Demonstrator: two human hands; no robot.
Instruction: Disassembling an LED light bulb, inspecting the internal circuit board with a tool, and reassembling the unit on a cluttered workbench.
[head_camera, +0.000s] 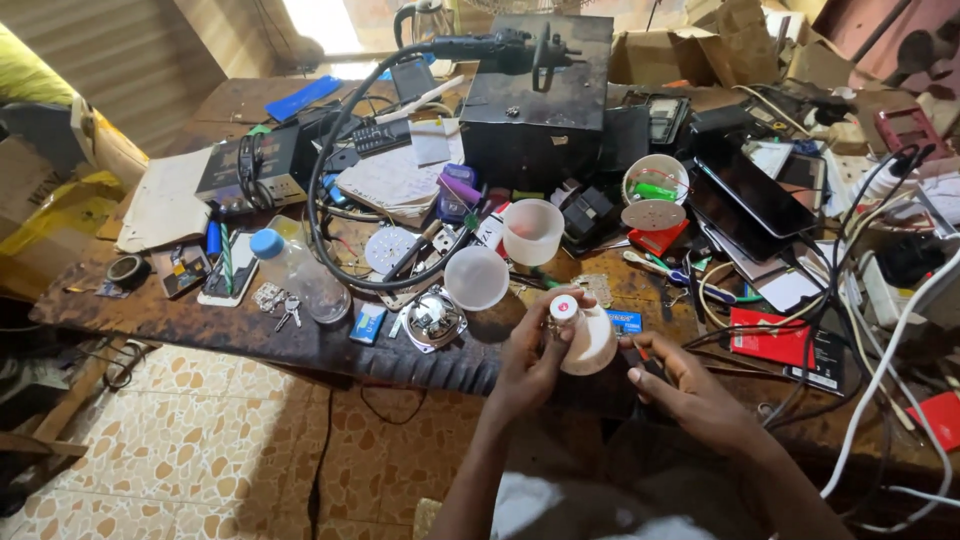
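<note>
Bulb housing (585, 340), white and cone-shaped, is sitting right at the near edge of the workbench (200, 325), and I'm holding it up just above the dark wood. My left hand (530, 355) is wrapping around its narrow end, fingers closing on the metal screw cap (563, 308), thumb pressing the top. My right hand (685, 385) is coming in just beside the wide end, fingers pinching a small dark tool (633, 356) whose tip is touching the housing's rim. Beyond my hands I'm seeing a frosted dome cover (476, 277) lying on the bench, a white plastic cup (532, 231) just behind it, and a round metal part (432, 318) to the left. A clear bottle with a blue cap (296, 272) is lying farther left, near a bunch of keys (285, 310).
</note>
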